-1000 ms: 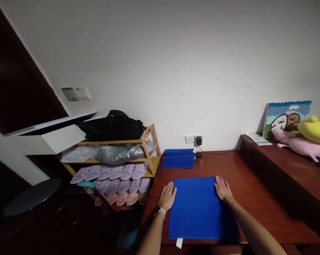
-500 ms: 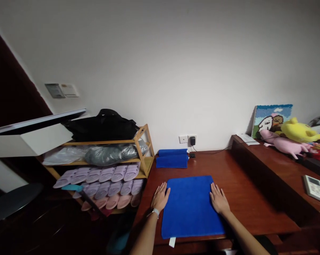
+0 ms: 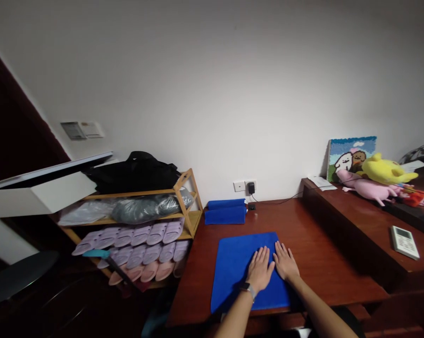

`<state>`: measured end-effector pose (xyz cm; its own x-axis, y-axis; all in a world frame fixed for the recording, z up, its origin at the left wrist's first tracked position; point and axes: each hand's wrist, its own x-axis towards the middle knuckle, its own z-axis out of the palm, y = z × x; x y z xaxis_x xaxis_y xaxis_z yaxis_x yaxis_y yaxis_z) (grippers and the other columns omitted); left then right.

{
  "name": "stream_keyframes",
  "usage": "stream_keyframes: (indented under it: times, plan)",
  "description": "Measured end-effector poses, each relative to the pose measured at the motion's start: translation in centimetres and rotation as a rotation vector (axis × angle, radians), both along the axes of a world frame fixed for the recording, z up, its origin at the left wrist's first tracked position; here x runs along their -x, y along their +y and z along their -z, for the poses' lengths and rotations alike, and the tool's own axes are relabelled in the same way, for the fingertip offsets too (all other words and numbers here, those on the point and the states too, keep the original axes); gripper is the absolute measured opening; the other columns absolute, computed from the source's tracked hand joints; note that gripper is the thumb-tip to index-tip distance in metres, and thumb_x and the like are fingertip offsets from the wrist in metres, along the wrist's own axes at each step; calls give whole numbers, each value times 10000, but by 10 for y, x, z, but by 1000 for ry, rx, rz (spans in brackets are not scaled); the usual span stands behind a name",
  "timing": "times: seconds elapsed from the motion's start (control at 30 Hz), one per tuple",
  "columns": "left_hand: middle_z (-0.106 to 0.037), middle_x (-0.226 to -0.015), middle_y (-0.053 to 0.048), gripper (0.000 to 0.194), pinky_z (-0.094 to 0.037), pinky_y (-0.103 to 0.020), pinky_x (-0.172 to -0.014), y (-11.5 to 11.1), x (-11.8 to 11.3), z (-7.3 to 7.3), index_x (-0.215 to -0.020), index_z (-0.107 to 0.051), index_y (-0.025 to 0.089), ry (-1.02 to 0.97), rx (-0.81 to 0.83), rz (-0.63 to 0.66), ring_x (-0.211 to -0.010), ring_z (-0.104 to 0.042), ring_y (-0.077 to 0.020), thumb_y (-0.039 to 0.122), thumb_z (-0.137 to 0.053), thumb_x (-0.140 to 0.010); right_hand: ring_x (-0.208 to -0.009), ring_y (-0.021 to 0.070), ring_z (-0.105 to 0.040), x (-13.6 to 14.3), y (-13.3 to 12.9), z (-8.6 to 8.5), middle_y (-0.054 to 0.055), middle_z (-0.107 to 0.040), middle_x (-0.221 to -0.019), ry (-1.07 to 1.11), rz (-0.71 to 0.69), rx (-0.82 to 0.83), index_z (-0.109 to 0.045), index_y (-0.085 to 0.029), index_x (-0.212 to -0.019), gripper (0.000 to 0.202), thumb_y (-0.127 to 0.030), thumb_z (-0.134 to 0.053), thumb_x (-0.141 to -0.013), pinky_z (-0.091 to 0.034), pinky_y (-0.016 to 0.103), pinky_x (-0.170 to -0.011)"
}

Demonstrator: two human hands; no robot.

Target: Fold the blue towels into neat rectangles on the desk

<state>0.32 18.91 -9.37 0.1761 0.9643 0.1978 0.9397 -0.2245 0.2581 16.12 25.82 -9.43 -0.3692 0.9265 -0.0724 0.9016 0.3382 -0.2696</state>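
A blue cloth [image 3: 233,260] lies spread flat on the brown wooden table [image 3: 324,263], near its front edge. My left hand [image 3: 260,270], with a watch on the wrist, rests flat on the right half of the cloth, fingers stretched out. Just beside it, my right hand [image 3: 285,263] lies flat over the cloth's right edge, its fingers extended too. Neither hand grips anything. Farther back, against the wall, folded blue cloths [image 3: 225,216] sit on the table.
Left of the table stands a wooden rack [image 3: 194,220] with several slippers [image 3: 141,234] and a black bag [image 3: 134,173]. A raised ledge on the right bears plush toys [image 3: 388,169], a picture [image 3: 352,152] and a white remote [image 3: 404,241]. A black plug [image 3: 251,188] is in the wall socket.
My left hand has moved right, from the cloth's left edge onto its right half, close to my right hand. My right hand stays by the right edge. The view has shifted slightly.
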Motion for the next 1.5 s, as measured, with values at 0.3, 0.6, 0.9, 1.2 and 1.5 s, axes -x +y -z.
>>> stream_keyframes:
  times: [0.3, 0.6, 0.9, 1.2, 1.5]
  plan:
    - [-238, -1682, -104, 754, -211, -508, -1284, -82, 106, -3, -1627, -269, 154, 78, 124, -484, -1562, -200, -272, 609, -175, -1034, -1585, 197, -116, 2, 0, 5, 16, -178, -1710, 27, 24, -6, -185, -173, -1642, 682, -463, -124, -1028, -59, 432, -1280]
    - [-231, -1684, -107, 761, -234, -473, -1282, -112, 130, -1, -1632, -243, 134, 61, 80, -537, -1562, -197, -264, 605, -182, -1037, -1583, 209, -126, -4, -16, -5, 31, -199, -1706, -3, 37, -24, -200, -136, -1636, 690, -454, -114, -1029, -86, 425, -1284]
    - [-252, -1672, -118, 764, -238, -484, -1278, -108, 137, 4, -1624, -266, 120, 76, 57, -538, -1555, -229, -270, 602, -211, -1034, -1579, 209, -147, -28, -71, 17, 0, -217, -1689, 62, 4, -31, -215, -162, -1634, 716, -527, -144, -1022, -100, 444, -1297]
    - [-261, -1681, -83, 721, -233, -456, -1288, -68, 22, -12, -1610, -315, 137, 36, 10, -216, -1563, -217, -237, 558, -132, -1055, -1581, 209, -125, -27, -73, 5, 18, -198, -1694, 77, 5, -17, -212, -143, -1631, 703, -499, -128, -1031, -86, 431, -1298]
    - [-263, -1681, -64, 714, -219, -456, -1295, -74, 8, 5, -1620, -291, 167, 19, 69, -181, -1566, -213, -235, 571, -140, -1051, -1582, 208, -125, -29, -72, 9, 15, -179, -1697, 42, -17, -34, -196, -138, -1632, 695, -480, -123, -1031, -87, 427, -1296]
